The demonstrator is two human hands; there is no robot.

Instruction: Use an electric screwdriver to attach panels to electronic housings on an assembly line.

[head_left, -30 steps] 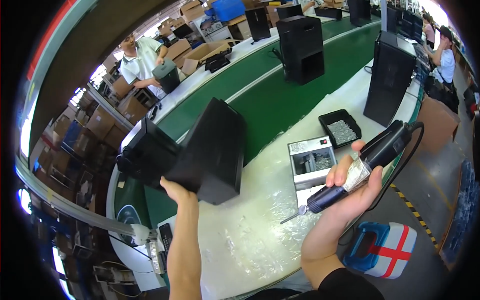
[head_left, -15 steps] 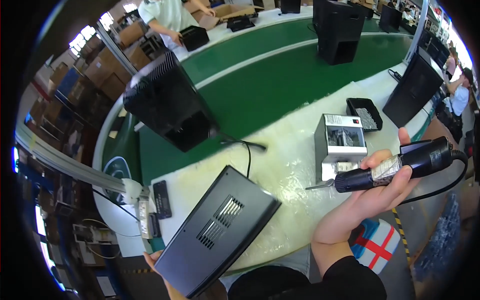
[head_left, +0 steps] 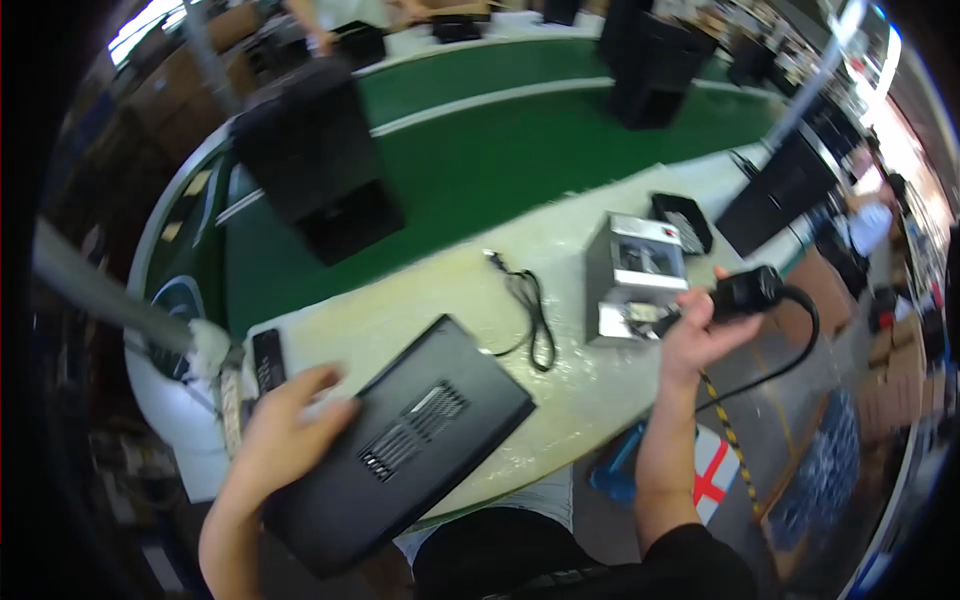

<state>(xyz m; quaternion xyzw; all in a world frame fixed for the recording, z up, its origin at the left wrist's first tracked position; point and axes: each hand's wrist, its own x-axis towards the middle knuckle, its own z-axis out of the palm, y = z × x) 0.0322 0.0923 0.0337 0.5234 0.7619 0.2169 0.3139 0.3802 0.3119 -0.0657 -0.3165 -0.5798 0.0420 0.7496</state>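
Note:
A black rectangular casing [head_left: 415, 440] with two groups of vent slots lies tilted on the near side of the white worktop. Over its left edge is my left hand [head_left: 285, 435], fingers apart and smeared by motion; whether it touches the casing I cannot tell. My right hand [head_left: 703, 340] is wrapped round a black electric screwdriver [head_left: 745, 292], whose thick cable loops down to the right. The screwdriver's front end is at the grey-and-silver screw feeder [head_left: 650, 258]; its tip is blurred. A black power cord [head_left: 532, 315] lies beyond the casing.
Behind the feeder sits a black tray [head_left: 683, 220] of small screws. Tall black cabinets [head_left: 315, 160] stand on the green conveyor [head_left: 480, 150]. A dark handheld object [head_left: 268, 360] lies beside the left post. Across the belt a person's arm [head_left: 318, 35] reaches to a black box.
My left hand has risen from the casing's lower left edge to above it. My right hand has brought the screwdriver to the feeder. The whole view has shifted, and the cord shows more fully.

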